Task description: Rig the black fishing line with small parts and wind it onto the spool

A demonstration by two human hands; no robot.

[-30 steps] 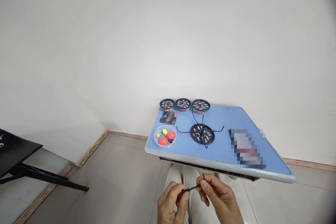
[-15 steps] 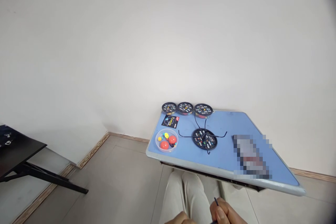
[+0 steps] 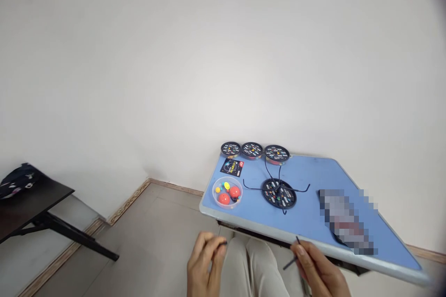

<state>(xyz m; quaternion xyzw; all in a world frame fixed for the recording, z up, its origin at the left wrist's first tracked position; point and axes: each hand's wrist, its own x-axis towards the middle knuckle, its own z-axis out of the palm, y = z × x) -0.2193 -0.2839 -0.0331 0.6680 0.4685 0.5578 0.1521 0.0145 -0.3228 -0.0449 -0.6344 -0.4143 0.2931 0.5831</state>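
My left hand [image 3: 205, 264] is low in front of my lap, its fingers pinched on a short black piece [image 3: 224, 243] that barely shows. To the right, my right hand [image 3: 317, 271] grips a thin black rod [image 3: 291, 254] just under the near edge of the blue table [image 3: 313, 171]. The two hands are apart. On the table lies a black disc [image 3: 278, 193] with thin black rods sticking out of it like spokes. Left of it stands a clear dish [image 3: 227, 192] holding red, yellow and other small balls.
Three black round tins [image 3: 252, 149] line the table's back edge, with a black card [image 3: 232, 167] in front of them. A blurred dark object [image 3: 348, 220] lies at the table's right. A black side table [image 3: 31, 199] with a dark bag [image 3: 17, 178] stands at the far left.
A second ago both hands held one black rod together. They dropped almost out of view, then came apart, each now with a black piece. The view has shifted left and up.
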